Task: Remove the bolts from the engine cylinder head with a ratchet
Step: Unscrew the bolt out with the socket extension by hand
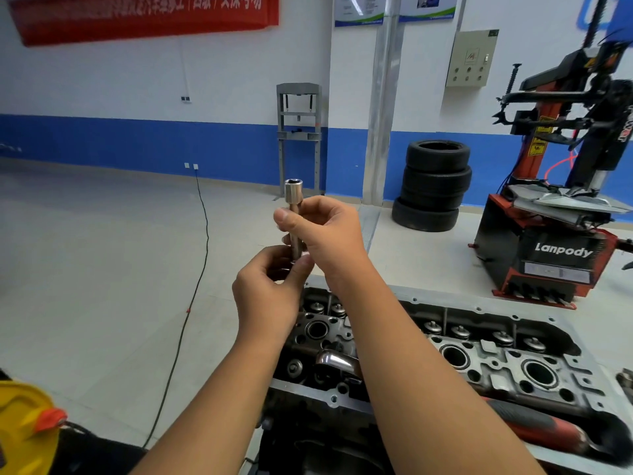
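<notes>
1. Head view, counts: two hands, one socket extension bar [294, 214] with a socket [293, 190] on its top end, one engine cylinder head [479, 358], one ratchet lying on it, chrome head [337, 363] at centre bottom, red-and-black handle [534, 423] at lower right. Four tyres [433, 190] stacked at right centre by the wall.
2. Also one red-and-black tyre changer [561, 241] at far right, one grey press frame [299, 132] at upper centre, one black cable [191, 303] across the floor at left, one yellow object [24, 426] at lower left corner.
3. Containers: cylinder head open on top, valve springs and round bores visible inside; bolts not clearly told apart.
4. Right hand [329, 234], centre frame, raised above the cylinder head, fingers curled round the bar's mid-shaft, bar upright, socket opening upward.
5. Left hand [270, 289] just below, fingertips pinching the bar's lower end; what sits there hidden by fingers.
</notes>
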{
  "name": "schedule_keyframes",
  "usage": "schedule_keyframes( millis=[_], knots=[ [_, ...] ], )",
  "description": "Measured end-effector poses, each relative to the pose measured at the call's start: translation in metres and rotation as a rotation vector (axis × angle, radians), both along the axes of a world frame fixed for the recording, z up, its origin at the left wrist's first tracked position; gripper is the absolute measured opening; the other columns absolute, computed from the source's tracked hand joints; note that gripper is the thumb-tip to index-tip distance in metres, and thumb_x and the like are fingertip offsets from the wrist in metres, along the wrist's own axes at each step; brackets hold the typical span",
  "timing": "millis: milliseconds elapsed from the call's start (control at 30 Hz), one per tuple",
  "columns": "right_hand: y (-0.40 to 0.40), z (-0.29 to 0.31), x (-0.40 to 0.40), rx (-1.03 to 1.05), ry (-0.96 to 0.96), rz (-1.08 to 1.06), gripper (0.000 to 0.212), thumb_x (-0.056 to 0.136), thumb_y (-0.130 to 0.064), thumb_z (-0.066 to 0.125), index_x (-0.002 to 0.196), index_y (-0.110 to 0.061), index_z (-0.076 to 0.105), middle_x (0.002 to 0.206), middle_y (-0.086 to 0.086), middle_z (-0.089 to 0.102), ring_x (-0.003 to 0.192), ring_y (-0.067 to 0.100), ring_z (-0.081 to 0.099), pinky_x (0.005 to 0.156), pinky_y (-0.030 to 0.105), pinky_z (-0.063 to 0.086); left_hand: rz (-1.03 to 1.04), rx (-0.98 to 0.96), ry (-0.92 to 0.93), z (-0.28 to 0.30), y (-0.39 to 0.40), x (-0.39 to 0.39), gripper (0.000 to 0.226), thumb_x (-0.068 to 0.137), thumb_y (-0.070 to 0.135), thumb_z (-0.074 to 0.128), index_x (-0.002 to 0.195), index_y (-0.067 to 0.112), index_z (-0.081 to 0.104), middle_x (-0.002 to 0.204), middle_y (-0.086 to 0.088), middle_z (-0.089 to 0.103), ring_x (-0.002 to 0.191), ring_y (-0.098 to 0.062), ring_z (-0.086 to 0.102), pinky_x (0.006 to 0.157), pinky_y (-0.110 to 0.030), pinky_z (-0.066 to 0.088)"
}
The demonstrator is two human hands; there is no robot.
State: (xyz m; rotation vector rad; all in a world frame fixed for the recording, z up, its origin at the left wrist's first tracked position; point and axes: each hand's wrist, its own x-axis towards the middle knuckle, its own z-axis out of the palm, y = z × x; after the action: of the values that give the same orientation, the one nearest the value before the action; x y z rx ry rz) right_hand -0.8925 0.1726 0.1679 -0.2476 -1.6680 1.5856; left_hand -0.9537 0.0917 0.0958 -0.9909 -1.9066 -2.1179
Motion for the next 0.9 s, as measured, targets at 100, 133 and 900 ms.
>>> schedule_keyframes(
  millis=[100,133,900],
  knots=[
    [0.0,0.0002,-0.0007,-0.016,0.031,0.0,0.014,0.086,-0.012,0.084,0.087,-0.009,0.07,0.086,0.014,0.078,0.071,0.02,0.073,0.067,0.03,0.062,-0.079,0.01,-0.039,-0.0025,0.0035,-0.001,0.021,0.104,0.029,0.063,0.089,0.039,0.073,0.079,0.007,0.073,0.069,-0.007,0.065,0.065,-0.022,0.051],
    [-0.0003,0.0004,-0.0007,-0.019,0.029,0.017,0.012,0.088,-0.012,0.082,0.086,-0.01,0.07,0.084,0.013,0.078,0.07,0.02,0.073,0.063,0.027,0.059,-0.11,0.004,-0.053,-0.0027,0.0041,-0.0002,0.025,0.106,0.026,0.058,0.09,0.038,0.073,0.078,0.004,0.071,0.068,-0.008,0.062,0.066,-0.026,0.05],
    [0.0029,-0.0007,-0.0013,0.016,-0.028,0.041,0.013,0.09,-0.02,0.081,0.097,-0.015,0.072,0.088,0.007,0.079,0.078,0.024,0.076,0.074,0.034,0.061,-0.021,-0.028,-0.052,-0.003,0.001,-0.0027,0.028,0.085,0.02,0.086,0.102,0.037,0.072,0.09,0.025,0.075,0.086,0.004,0.072,0.079,-0.023,0.057]
  ],
)
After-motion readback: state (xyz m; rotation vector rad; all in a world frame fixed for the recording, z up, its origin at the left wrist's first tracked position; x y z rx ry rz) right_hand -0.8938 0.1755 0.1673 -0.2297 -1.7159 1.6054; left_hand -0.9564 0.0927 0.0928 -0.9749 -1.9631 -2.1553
